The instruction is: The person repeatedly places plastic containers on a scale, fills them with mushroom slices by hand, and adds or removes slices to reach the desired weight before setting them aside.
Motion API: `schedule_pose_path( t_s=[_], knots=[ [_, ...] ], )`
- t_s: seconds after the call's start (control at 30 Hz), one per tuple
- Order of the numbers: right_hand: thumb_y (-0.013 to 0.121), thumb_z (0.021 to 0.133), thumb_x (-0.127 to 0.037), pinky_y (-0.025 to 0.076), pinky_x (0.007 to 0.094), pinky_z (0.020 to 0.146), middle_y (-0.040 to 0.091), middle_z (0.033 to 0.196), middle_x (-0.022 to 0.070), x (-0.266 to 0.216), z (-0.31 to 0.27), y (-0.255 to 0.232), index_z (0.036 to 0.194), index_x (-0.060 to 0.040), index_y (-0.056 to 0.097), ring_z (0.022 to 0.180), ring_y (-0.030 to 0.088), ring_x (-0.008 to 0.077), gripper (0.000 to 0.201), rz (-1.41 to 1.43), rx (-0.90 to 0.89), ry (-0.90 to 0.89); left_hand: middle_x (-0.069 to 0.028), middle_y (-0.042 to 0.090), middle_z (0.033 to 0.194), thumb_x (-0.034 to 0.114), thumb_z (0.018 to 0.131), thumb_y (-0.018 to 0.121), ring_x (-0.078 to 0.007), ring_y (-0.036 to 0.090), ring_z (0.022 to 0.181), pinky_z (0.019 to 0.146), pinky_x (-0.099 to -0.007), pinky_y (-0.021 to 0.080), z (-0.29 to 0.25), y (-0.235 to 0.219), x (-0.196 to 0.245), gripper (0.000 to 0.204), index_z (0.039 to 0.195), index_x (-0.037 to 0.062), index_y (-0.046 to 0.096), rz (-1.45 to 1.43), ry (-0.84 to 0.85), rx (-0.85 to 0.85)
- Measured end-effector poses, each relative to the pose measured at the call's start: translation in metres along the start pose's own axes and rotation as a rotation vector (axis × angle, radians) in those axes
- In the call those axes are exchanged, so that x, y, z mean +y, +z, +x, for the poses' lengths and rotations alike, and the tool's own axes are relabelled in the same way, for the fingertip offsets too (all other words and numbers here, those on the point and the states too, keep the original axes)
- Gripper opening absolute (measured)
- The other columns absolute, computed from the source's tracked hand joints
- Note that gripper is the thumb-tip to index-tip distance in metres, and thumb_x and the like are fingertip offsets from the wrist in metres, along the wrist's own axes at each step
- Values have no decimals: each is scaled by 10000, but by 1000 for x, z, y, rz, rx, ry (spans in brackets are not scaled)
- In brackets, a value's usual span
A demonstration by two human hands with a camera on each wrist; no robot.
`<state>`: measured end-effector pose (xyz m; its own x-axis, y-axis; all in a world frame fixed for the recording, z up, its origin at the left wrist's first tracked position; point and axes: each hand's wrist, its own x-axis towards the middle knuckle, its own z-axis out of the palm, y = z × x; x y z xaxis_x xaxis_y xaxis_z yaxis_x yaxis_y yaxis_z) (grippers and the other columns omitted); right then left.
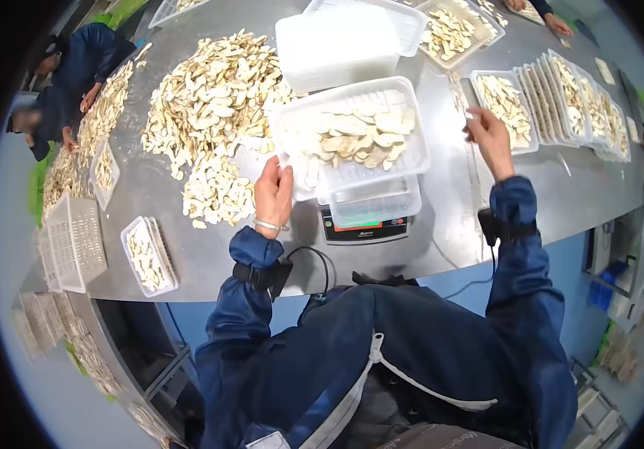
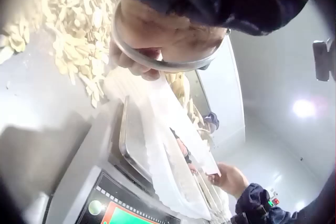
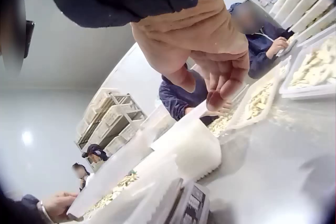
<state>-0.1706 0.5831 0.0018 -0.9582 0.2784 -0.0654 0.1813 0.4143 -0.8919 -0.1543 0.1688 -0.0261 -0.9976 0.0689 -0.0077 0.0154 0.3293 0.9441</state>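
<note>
My left hand (image 1: 272, 193) grips the left end of a clear plastic tray (image 1: 421, 142), fingers under and thumb at its rim. Pale slices, like sliced mushrooms (image 1: 367, 138), lie in the tray, which is held tilted above a digital scale (image 1: 365, 233). An empty clear tray (image 1: 376, 206) sits on that scale, partly covered by the held one. Off to the right, my right hand (image 1: 493, 142) hovers apart from the held tray, fingers loosely bent. In the right wrist view, nothing shows between the right hand's (image 3: 210, 61) fingers.
A large heap of slices (image 1: 213, 97) covers the table's left half. Behind the scale stand stacked white trays (image 1: 337, 49). Filled trays (image 1: 505, 108) line the right side; a small filled tray (image 1: 146, 258) and a perforated basket (image 1: 79, 243) stand left. Other people work around the table.
</note>
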Motion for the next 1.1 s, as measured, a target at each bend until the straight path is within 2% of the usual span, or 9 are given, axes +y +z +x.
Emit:
schedule_pose_path(
  t_s=[0.13,0.23,0.4,0.53,0.63,0.73,0.9,1.0,1.1],
  knots=[
    [577,839,-104,472,250,583,639,710,65,29,-44,17,1060,7,623,610,584,106,252,92,-58,65,-17,562,700,122,933,505,-64,449,623,557,-243,392,-6,-12,4,291,1177,-35,532,-183,29,69],
    [618,827,-130,464,257,597,614,692,35,28,-62,43,1056,-9,628,622,570,101,259,1,-152,6,-25,591,746,119,937,502,-65,471,647,572,-236,401,-13,-29,6,296,1189,-35,528,28,-9,16],
    [652,784,-215,470,322,612,596,673,78,-11,-81,77,1008,-8,607,629,589,197,308,-225,-186,8,-68,639,819,127,939,503,-73,517,689,603,-232,425,-21,-45,6,305,1197,-33,525,59,-14,43],
    [630,761,-174,477,372,618,605,684,135,0,-77,96,977,-14,602,651,612,277,270,-229,-138,-14,-90,654,886,117,944,497,-86,557,752,660,-240,449,-24,-55,11,294,1176,-61,524,65,-48,42],
    [634,757,-157,476,371,614,608,696,153,15,-69,80,943,-14,604,640,608,293,237,-276,-11,-135,-95,654,921,116,948,493,-91,568,785,692,-243,455,-23,-57,6,294,1172,-72,520,-131,-42,80],
    [639,774,-120,444,393,588,596,721,190,19,-60,9,930,-23,596,636,575,348,188,-448,45,-159,-76,648,901,121,945,499,-83,555,766,684,-235,447,-26,-54,-2,292,1169,-65,522,-85,-29,41],
    [614,840,-107,438,292,645,604,759,64,13,-35,-101,1009,7,600,682,538,144,204,-350,154,-159,-2,601,786,119,931,508,-44,478,689,611,-213,409,-25,-42,-3,266,1147,-29,559,-69,-194,-64],
    [608,852,-98,424,257,685,603,838,19,-33,-11,-83,1016,24,598,740,508,105,204,-259,-38,-198,-8,579,685,126,906,531,-52,464,623,563,-237,399,-19,-22,-32,237,1094,-10,579,-59,-186,-79],
    [609,846,-87,426,259,698,581,816,51,-80,5,-8,999,38,580,732,493,123,200,-362,-256,-362,-101,583,649,200,903,566,-154,504,565,548,-300,419,-16,-13,-29,278,1076,-18,580,42,-170,-102]
  ],
)
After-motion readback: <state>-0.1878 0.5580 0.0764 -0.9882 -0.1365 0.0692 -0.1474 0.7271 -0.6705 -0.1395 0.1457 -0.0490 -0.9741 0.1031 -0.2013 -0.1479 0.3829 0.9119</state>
